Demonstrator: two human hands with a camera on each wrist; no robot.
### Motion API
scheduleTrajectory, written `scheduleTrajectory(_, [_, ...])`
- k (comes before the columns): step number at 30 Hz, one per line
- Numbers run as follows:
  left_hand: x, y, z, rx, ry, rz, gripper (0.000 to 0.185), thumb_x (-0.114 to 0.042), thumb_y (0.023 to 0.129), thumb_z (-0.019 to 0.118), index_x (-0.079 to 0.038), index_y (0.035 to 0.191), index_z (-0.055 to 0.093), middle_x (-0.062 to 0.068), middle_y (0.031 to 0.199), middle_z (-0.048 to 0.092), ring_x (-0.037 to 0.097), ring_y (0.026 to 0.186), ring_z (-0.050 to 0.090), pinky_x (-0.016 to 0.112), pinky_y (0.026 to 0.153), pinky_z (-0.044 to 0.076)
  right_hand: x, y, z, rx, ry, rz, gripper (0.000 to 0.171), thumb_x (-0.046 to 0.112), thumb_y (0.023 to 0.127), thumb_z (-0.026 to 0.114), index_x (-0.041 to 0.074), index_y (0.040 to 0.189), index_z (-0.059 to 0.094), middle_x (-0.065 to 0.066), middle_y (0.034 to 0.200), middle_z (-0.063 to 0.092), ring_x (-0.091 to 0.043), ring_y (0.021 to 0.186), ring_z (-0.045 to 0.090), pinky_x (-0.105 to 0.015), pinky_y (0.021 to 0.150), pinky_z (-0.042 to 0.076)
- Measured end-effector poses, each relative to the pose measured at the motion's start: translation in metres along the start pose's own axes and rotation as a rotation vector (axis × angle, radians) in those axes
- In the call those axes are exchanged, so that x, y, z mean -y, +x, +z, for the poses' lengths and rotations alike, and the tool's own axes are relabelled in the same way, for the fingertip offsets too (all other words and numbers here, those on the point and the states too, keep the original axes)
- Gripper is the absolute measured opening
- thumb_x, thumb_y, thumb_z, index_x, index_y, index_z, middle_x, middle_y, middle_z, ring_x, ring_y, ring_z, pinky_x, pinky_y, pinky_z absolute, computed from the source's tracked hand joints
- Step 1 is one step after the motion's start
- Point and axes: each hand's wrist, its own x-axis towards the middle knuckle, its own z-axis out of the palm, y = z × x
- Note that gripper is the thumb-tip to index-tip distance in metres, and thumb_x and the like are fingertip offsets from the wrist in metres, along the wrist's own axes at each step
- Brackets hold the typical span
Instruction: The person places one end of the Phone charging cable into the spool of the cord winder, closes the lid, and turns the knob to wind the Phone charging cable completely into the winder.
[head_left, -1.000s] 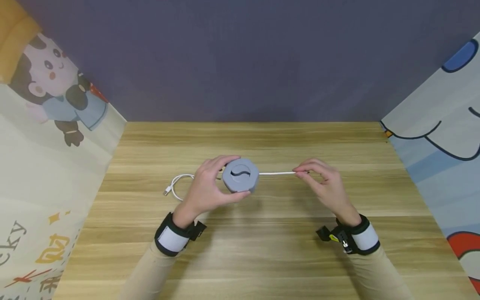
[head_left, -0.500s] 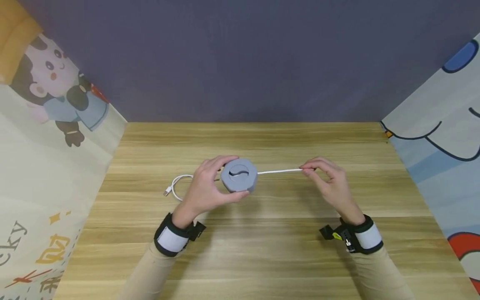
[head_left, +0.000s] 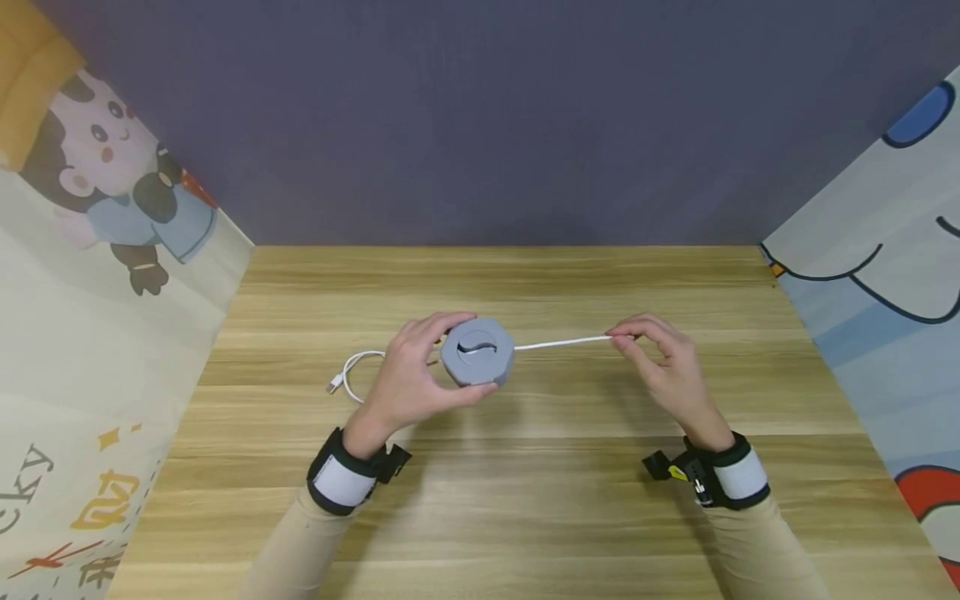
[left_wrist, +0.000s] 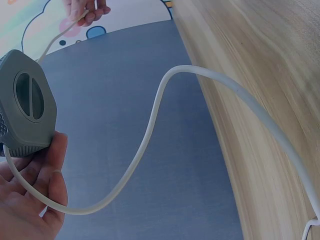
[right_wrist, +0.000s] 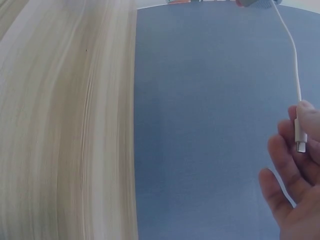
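Note:
My left hand (head_left: pixel 408 379) grips a grey octagonal cable reel (head_left: pixel 477 361) (left_wrist: pixel 25 105) with an S-shaped slot on top, held just above the wooden table (head_left: pixel 525 500). A white cable (head_left: pixel 562 342) runs taut from the reel's right side to my right hand (head_left: pixel 663 362), which pinches the cable's plug end (right_wrist: pixel 299 132) between thumb and finger. The cable's other end (head_left: pixel 352 375) loops out to the left of the reel and lies on the table, ending in a small connector (head_left: pixel 333 384). In the left wrist view the loose cable (left_wrist: pixel 165 130) curves past my fingers.
A dark grey-blue wall (head_left: pixel 487 125) closes the table's far edge. Cartoon-printed panels stand on the left (head_left: pixel 97 275) and the right (head_left: pixel 885 250). Bare wood stretches in front of and behind my hands.
My right hand has moved to the right, drawing more white cable out of the reel. The left hand and reel shifted very slightly left.

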Motion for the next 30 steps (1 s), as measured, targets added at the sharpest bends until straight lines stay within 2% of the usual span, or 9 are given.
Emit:
scheduleTrajectory(4, [0.0,0.0,0.0,-0.001,-0.003,-0.004,0.082,-0.039,0.065,0.093,-0.006,0.134,0.063,0.009,0.127,0.071,0.024,0.116,0.066,0.052,0.104,0.046,0.0,0.0,-0.001,-0.003,-0.007,0.012,0.019,-0.021,0.085,0.068,-0.006,0.097,0.073,-0.018,0.096,0.072,-0.003,0.094,0.064,-0.013,0.085,0.049])
scheduleTrajectory(7, [0.0,0.0,0.0,-0.005,-0.003,0.004,0.082,-0.038,0.065,0.094,-0.005,0.134,0.063,0.009,0.127,0.071,0.025,0.116,0.066,0.052,0.103,0.047,-0.001,0.0,-0.001,0.028,-0.034,0.013,0.025,-0.023,0.084,0.068,-0.003,0.099,0.073,-0.016,0.098,0.071,-0.002,0.097,0.062,-0.013,0.087,0.048])
scheduleTrajectory(12, [-0.001,0.0,0.002,-0.011,-0.003,0.02,0.082,-0.037,0.064,0.095,-0.005,0.133,0.064,0.01,0.127,0.071,0.025,0.116,0.066,0.052,0.102,0.048,-0.003,-0.002,0.0,0.154,-0.103,-0.027,0.032,-0.019,0.086,0.069,0.005,0.106,0.073,-0.007,0.105,0.071,-0.007,0.104,0.062,-0.013,0.095,0.045])
scheduleTrajectory(15, [-0.002,0.0,0.003,-0.015,-0.009,0.015,0.082,-0.037,0.064,0.095,-0.004,0.133,0.064,0.009,0.127,0.071,0.024,0.116,0.066,0.051,0.102,0.047,-0.005,-0.003,0.003,0.239,-0.12,-0.039,0.034,-0.017,0.087,0.069,0.008,0.109,0.073,-0.003,0.107,0.072,-0.01,0.103,0.064,-0.013,0.096,0.045])
scheduleTrajectory(19, [-0.003,0.001,0.005,-0.018,-0.015,0.021,0.082,-0.035,0.064,0.095,-0.003,0.133,0.064,0.01,0.126,0.071,0.025,0.116,0.067,0.053,0.103,0.047,-0.005,-0.004,0.008,0.347,-0.074,-0.049,0.035,-0.015,0.089,0.067,0.01,0.112,0.072,0.0,0.109,0.072,-0.013,0.103,0.066,-0.016,0.096,0.048])
scheduleTrajectory(23, [-0.003,0.001,0.008,-0.017,-0.008,0.039,0.084,-0.035,0.063,0.096,-0.002,0.133,0.063,0.012,0.127,0.071,0.026,0.116,0.067,0.053,0.102,0.048,-0.001,-0.004,0.016,0.425,-0.015,-0.047,0.034,-0.012,0.091,0.067,0.013,0.114,0.071,0.001,0.112,0.072,-0.013,0.107,0.066,-0.025,0.093,0.053])
scheduleTrajectory(26, [-0.003,0.001,0.009,-0.019,-0.002,0.049,0.084,-0.035,0.063,0.096,-0.003,0.133,0.063,0.011,0.127,0.071,0.026,0.115,0.067,0.051,0.099,0.049,0.003,-0.001,0.022,0.427,-0.003,-0.048,0.031,-0.01,0.092,0.068,0.012,0.114,0.071,0.0,0.113,0.071,-0.013,0.108,0.065,-0.03,0.092,0.055])
scheduleTrajectory(30, [-0.005,0.001,0.011,-0.015,0.009,0.065,0.084,-0.035,0.062,0.096,-0.005,0.134,0.063,0.01,0.127,0.072,0.025,0.114,0.068,0.049,0.097,0.05,0.008,0.007,0.028,0.364,0.014,-0.093,0.033,-0.012,0.087,0.071,0.005,0.114,0.07,-0.006,0.112,0.072,-0.017,0.107,0.065,-0.024,0.098,0.051])
